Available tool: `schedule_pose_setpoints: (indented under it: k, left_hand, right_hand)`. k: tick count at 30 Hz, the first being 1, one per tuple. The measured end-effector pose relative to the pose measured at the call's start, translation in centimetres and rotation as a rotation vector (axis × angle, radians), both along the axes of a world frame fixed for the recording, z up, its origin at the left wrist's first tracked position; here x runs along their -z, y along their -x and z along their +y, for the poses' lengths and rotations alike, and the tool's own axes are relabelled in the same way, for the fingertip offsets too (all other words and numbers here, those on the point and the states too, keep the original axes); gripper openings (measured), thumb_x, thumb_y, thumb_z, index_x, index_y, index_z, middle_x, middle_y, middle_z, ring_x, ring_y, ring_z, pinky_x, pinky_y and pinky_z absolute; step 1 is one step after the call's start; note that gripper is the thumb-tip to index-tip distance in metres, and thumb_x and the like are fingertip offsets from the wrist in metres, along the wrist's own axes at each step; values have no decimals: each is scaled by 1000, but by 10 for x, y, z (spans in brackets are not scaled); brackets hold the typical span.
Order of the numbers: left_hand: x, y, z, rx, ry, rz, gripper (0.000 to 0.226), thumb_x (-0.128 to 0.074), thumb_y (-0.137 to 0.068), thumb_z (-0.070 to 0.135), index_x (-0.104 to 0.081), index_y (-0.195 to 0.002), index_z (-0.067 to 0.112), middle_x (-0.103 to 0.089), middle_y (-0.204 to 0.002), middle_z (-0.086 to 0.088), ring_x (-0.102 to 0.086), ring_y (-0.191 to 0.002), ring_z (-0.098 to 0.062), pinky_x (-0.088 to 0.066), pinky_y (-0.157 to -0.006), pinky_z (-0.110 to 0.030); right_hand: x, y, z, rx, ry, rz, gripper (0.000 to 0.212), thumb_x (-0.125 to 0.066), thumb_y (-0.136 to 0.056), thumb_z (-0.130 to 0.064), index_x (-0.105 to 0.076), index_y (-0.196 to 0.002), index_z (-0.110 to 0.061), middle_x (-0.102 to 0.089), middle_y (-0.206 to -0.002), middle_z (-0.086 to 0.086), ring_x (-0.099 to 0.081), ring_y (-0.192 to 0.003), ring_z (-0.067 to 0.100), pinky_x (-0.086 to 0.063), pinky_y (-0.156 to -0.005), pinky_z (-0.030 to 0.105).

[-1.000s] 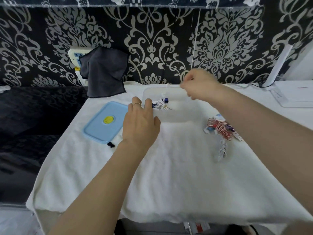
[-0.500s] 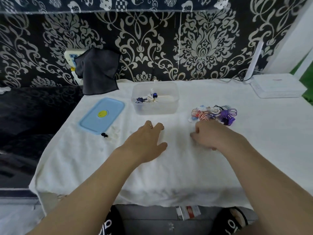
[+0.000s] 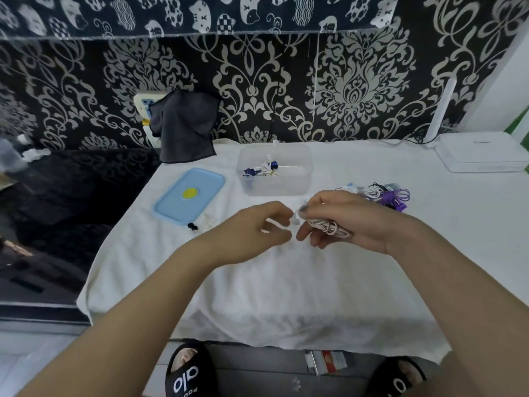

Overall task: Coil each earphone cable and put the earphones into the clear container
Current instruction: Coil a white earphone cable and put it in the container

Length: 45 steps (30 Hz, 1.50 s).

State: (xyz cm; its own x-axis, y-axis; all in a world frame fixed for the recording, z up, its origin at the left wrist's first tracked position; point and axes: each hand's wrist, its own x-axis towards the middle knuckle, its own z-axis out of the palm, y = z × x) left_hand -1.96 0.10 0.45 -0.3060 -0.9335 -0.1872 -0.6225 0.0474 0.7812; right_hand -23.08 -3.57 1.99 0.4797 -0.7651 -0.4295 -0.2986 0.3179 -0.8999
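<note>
Covering the table, a white towel (image 3: 286,282) — right hand (image 3: 357,224) fingers grip earphones (image 3: 329,226).

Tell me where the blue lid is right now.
In the head view, the blue lid lies flat on the white towel, left of the clear container, below the dark cloth.

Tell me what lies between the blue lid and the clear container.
In the head view, only bare white cloth separates the blue lid from the clear container; nothing else sits in that gap.
</note>
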Motion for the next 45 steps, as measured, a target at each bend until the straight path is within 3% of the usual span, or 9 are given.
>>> schedule_pose_setpoints:
  k: [3,9,15,18,23,26,32,42,45]
  left_hand:
    - [-9,-2,0,-52,-26,90,14,-63,-97,18,-65,-110,22,-72,-108,6,-73,-96,-15,-56,-94,-40]
    - [-15,-12,0,-180,-49,184,17,-65,-97,22,-57,-111,15,-70,-110,1,-74,-92,-12,-59,-85,-27]
    - [-7,-26,-4,-247,-2,172,13,-60,-97,9,-61,-107,15,-73,-102,-6,-75,-83,-16,-60,-79,-29]
    - [5,-43,-6,-328,76,55,11,-60,-94,8,-64,-98,18,-72,-95,-4,-73,-73,-14,-60,-78,-40]
    - [24,-73,-6,-358,72,-194,14,-57,-96,13,-63,-101,24,-67,-98,2,-68,-77,-17,-47,-55,-14]
    - [28,-80,-11,-367,92,-237,17,-56,-95,13,-62,-104,26,-65,-97,4,-65,-78,-20,-45,-57,-17]
    - [36,-88,-18,-300,84,-355,24,-64,-91,13,-59,-112,23,-58,-98,5,-51,-74,-5,-43,-63,-20]
    - [38,-100,-32,-278,36,-377,27,-63,-89,9,-65,-111,25,-57,-95,4,-52,-73,-8,-43,-57,-17]
    - [37,-114,-30,-348,24,-354,25,-62,-85,5,-64,-102,25,-59,-91,3,-56,-70,-17,-51,-57,-27]
  right_hand:
    - [2,-4,-2,-46,-8,-44,24,-57,-100,-17,-63,-115,1,-76,-98,18,-68,-78,24,-54,-75,33]
    - [6,-17,-7,-58,-8,-104,19,-54,-99,-8,-72,-104,-4,-75,-105,18,-70,-83,24,-53,-76,33]
    - [12,-30,-12,-50,-38,-155,17,-53,-96,1,-69,-95,-3,-72,-87,16,-69,-85,26,-53,-88,38]
    - [13,-36,-15,-49,-57,-159,10,-59,-95,-4,-68,-97,-3,-69,-87,14,-63,-75,22,-52,-76,32]
    - [19,-46,-22,-6,32,11,31,-63,-95,-38,-69,-98,-8,-69,-82,5,-44,-52,16,-30,-49,27]
    - [24,-55,-24,-18,126,161,27,-63,-95,-37,-69,-97,-10,-74,-81,2,-41,-47,17,-23,-48,27]
    - [31,-77,-25,-97,250,257,18,-56,-98,-23,-67,-98,-8,-76,-87,4,-63,-51,21,-45,-51,26]
    - [52,-92,-34,-192,446,492,17,-54,-94,-20,-70,-91,-22,-63,-80,-7,-54,-55,7,-39,-43,14]
    - [58,-98,-38,-199,509,525,17,-54,-91,-21,-70,-84,-22,-69,-89,-10,-62,-83,12,-53,-68,25]
